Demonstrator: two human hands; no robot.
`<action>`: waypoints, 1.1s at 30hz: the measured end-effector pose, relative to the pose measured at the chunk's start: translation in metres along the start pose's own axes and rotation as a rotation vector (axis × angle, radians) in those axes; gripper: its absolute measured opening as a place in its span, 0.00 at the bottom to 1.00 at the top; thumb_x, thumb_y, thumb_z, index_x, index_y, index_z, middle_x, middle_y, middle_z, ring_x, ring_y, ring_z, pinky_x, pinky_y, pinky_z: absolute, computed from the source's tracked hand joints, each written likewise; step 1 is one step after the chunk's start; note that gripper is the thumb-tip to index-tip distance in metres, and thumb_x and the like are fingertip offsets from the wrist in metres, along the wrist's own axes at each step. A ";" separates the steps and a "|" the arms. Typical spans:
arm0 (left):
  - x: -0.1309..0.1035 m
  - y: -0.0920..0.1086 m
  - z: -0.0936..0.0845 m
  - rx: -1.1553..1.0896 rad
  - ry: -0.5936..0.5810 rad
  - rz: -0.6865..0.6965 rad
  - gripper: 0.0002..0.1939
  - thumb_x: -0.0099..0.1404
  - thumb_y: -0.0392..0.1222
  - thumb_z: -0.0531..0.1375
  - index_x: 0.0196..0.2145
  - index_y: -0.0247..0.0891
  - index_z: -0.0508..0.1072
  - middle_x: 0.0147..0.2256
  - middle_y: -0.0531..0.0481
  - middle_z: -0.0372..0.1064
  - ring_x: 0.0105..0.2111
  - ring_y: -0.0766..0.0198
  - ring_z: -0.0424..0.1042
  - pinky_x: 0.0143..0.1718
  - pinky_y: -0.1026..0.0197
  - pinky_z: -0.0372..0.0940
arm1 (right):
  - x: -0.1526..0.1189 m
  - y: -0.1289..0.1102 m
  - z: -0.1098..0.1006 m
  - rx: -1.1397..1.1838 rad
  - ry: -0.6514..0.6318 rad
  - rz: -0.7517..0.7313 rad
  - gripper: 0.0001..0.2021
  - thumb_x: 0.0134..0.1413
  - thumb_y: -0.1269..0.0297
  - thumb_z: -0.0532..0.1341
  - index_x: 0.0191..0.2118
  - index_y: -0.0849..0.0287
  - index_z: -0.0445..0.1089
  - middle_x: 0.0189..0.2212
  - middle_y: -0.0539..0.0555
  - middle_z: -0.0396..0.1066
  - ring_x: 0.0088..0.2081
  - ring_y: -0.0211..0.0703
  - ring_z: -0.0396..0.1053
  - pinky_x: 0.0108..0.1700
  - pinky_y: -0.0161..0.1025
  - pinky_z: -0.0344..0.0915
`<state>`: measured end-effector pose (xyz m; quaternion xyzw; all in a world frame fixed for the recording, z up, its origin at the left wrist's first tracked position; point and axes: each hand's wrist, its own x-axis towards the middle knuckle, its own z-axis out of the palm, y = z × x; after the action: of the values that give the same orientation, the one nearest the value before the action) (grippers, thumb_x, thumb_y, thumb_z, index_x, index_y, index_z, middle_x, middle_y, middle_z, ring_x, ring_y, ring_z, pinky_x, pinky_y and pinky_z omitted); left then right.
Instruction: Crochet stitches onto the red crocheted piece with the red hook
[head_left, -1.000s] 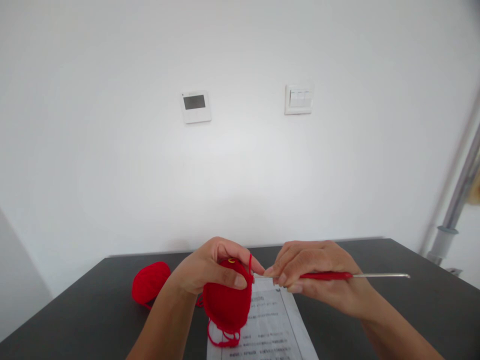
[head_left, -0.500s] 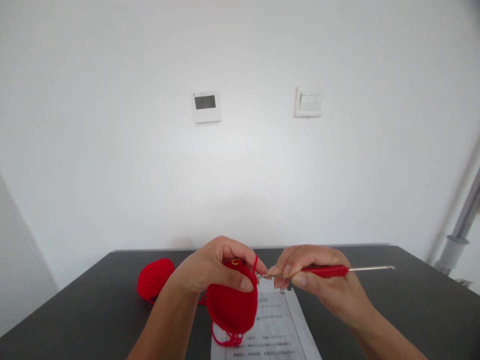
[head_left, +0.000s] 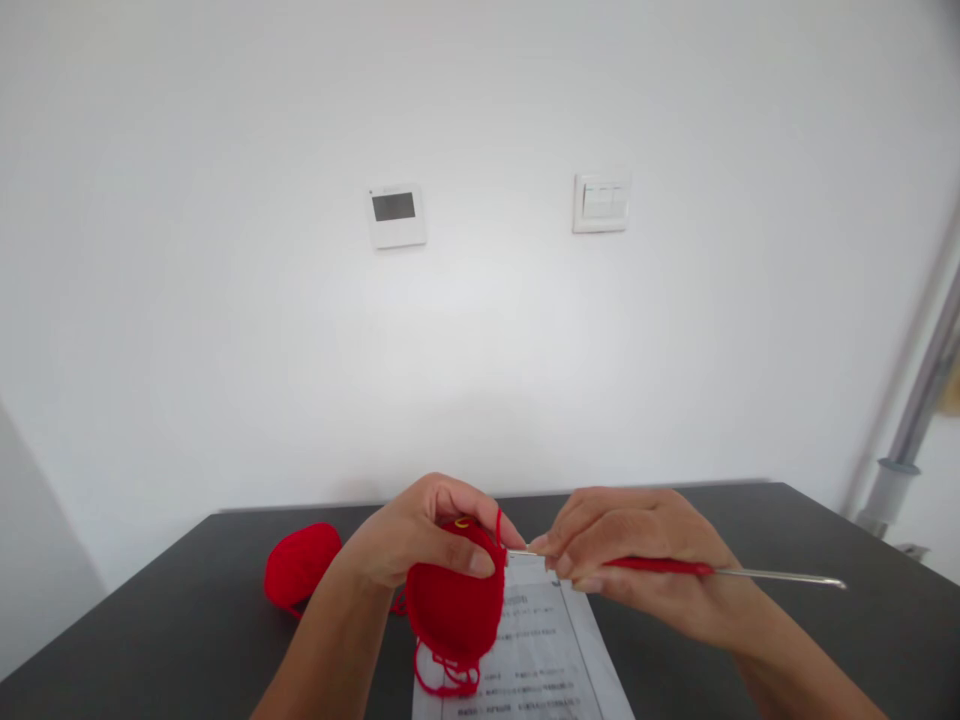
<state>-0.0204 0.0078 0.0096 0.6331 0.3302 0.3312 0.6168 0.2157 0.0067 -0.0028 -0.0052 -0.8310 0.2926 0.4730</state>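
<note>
Between the thumb and fingers of my left hand (head_left: 427, 535) is a rounded red crochet piece (head_left: 456, 610), with a small yellow stitch marker (head_left: 463, 522) near its top. A strand of red yarn (head_left: 499, 525) runs up from its right edge to my left index finger. My right hand (head_left: 637, 550) grips a double-ended crochet hook (head_left: 664, 566) with a red handle. One metal end points left and meets the edge of the piece; the other sticks out to the right. The hook's left tip is hidden at the stitches. Loose red yarn (head_left: 448, 685) dangles below.
A red yarn ball (head_left: 304, 565) lies on the dark table (head_left: 187, 620) to the left. Under my hands is a printed sheet (head_left: 536, 660). Behind the table, the white wall carries a thermostat panel (head_left: 397, 216) and a light switch (head_left: 601, 203). A grey pipe (head_left: 919, 400) stands at the right.
My right hand has tilted the hook so its free right end points lower and further right. The whole view has shifted slightly; my left hand keeps its hold on the crochet piece.
</note>
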 end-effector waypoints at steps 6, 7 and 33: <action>0.000 -0.003 0.001 -0.027 0.005 -0.008 0.08 0.41 0.36 0.72 0.24 0.34 0.81 0.25 0.48 0.77 0.26 0.65 0.69 0.28 0.65 0.62 | 0.000 0.004 0.009 0.100 0.118 0.055 0.07 0.55 0.76 0.65 0.38 0.59 0.79 0.34 0.57 0.79 0.37 0.42 0.78 0.37 0.35 0.74; 0.000 -0.003 0.001 -0.036 0.004 -0.007 0.08 0.41 0.35 0.72 0.24 0.34 0.81 0.25 0.48 0.77 0.26 0.65 0.69 0.29 0.65 0.62 | 0.000 0.005 0.011 0.125 0.140 0.077 0.07 0.54 0.76 0.65 0.36 0.58 0.79 0.32 0.56 0.79 0.36 0.41 0.78 0.36 0.35 0.74; 0.004 -0.005 0.008 -0.209 0.030 0.025 0.13 0.42 0.41 0.74 0.24 0.33 0.77 0.21 0.53 0.70 0.18 0.72 0.62 0.21 0.68 0.52 | 0.003 0.006 0.014 -0.317 0.119 -0.213 0.09 0.58 0.75 0.61 0.42 0.59 0.76 0.37 0.59 0.78 0.38 0.43 0.75 0.39 0.38 0.73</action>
<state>-0.0115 0.0068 0.0043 0.5646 0.2952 0.3806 0.6702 0.2011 0.0057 -0.0087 -0.0089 -0.8331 0.1053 0.5429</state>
